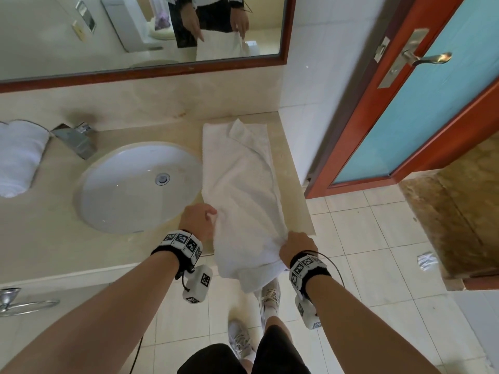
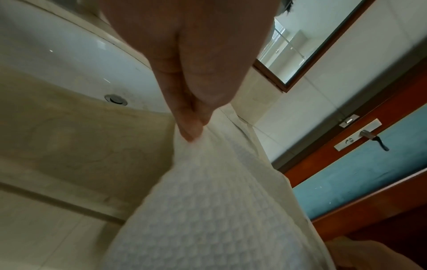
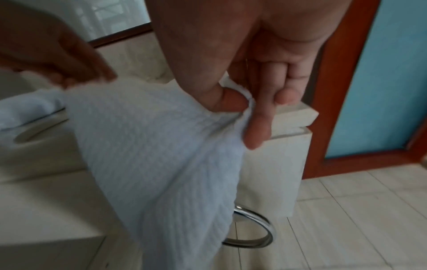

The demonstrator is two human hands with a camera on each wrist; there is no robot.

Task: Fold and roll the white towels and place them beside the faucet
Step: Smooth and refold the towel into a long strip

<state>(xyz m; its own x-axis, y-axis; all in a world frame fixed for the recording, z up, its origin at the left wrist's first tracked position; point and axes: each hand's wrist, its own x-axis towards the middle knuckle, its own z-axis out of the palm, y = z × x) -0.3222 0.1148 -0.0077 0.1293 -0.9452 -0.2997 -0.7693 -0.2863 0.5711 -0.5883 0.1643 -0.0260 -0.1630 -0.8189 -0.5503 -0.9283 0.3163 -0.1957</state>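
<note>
A long white towel [image 1: 240, 184] lies lengthwise on the counter to the right of the sink, its far end rumpled and its near end hanging over the front edge. My left hand [image 1: 198, 220] pinches the towel's left edge [image 2: 208, 164] near the counter front. My right hand [image 1: 297, 248] pinches the right edge [image 3: 161, 146] between thumb and forefinger, just past the counter's corner. A second white towel [image 1: 19, 155], rolled, sits at the far left beside the chrome faucet [image 1: 77, 139].
The oval sink [image 1: 140, 187] fills the middle of the beige counter [image 1: 40, 233]. A mirror [image 1: 135, 31] runs along the back wall. A red-framed blue door [image 1: 432, 103] stands to the right. A chrome towel ring [image 3: 254, 230] hangs below the counter front.
</note>
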